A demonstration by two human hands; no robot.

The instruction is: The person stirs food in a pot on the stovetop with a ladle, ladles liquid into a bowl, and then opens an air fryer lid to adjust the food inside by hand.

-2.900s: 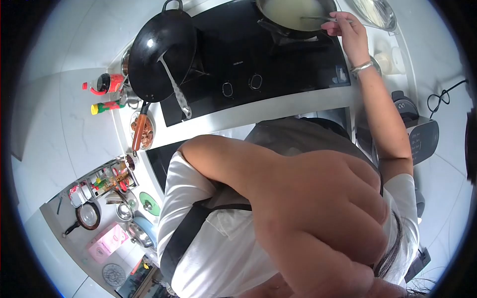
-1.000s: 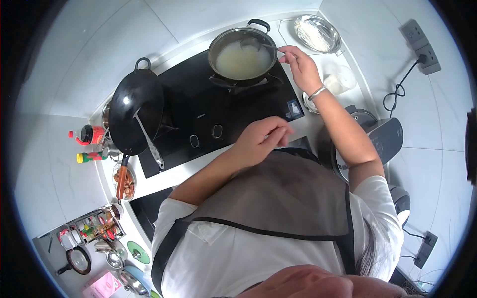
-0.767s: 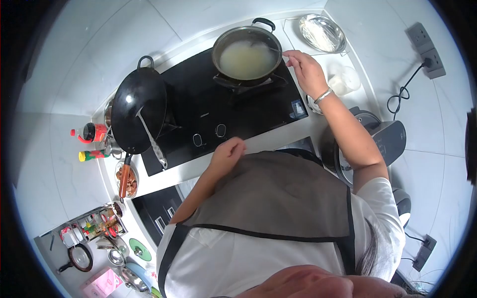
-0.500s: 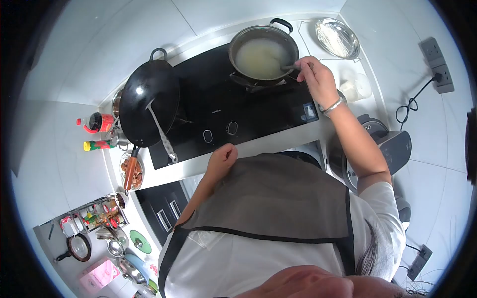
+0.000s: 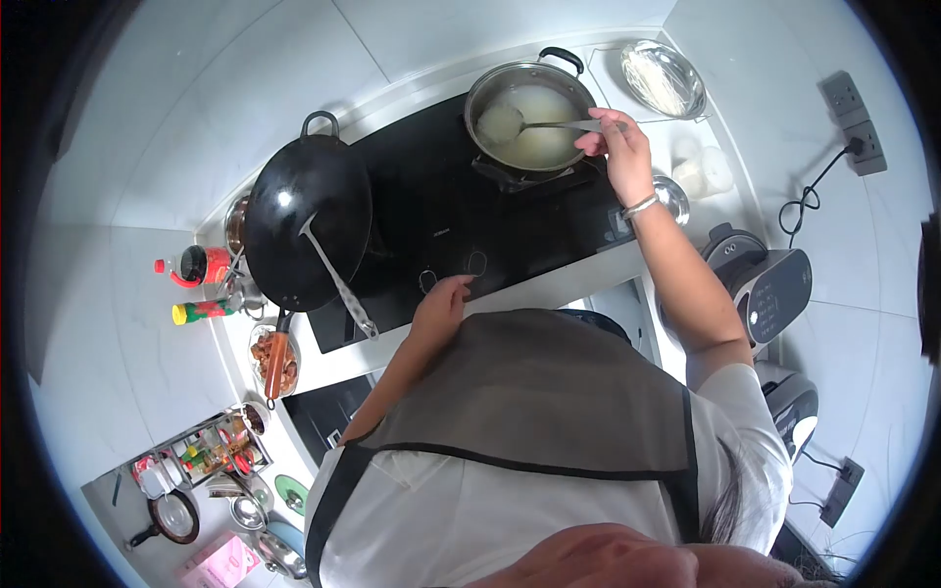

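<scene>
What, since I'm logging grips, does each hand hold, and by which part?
Right hand: a silver metal ladle, near the outer end of its long handle. Left hand: nothing visible.

Room to pass lies over the mid-frame cooktop [image 5: 426, 191], between the wok [image 5: 314, 176] at left, a metal utensil [image 5: 345, 291] jutting from it, and the upper-centre pot [image 5: 529, 73].

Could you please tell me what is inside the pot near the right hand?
Inside the pot are a cloudy, pale liquid and the bowl end of a ladle, whose handle the right hand holds. The liquid hides the pot's bottom, so I cannot tell what lies there.
</scene>
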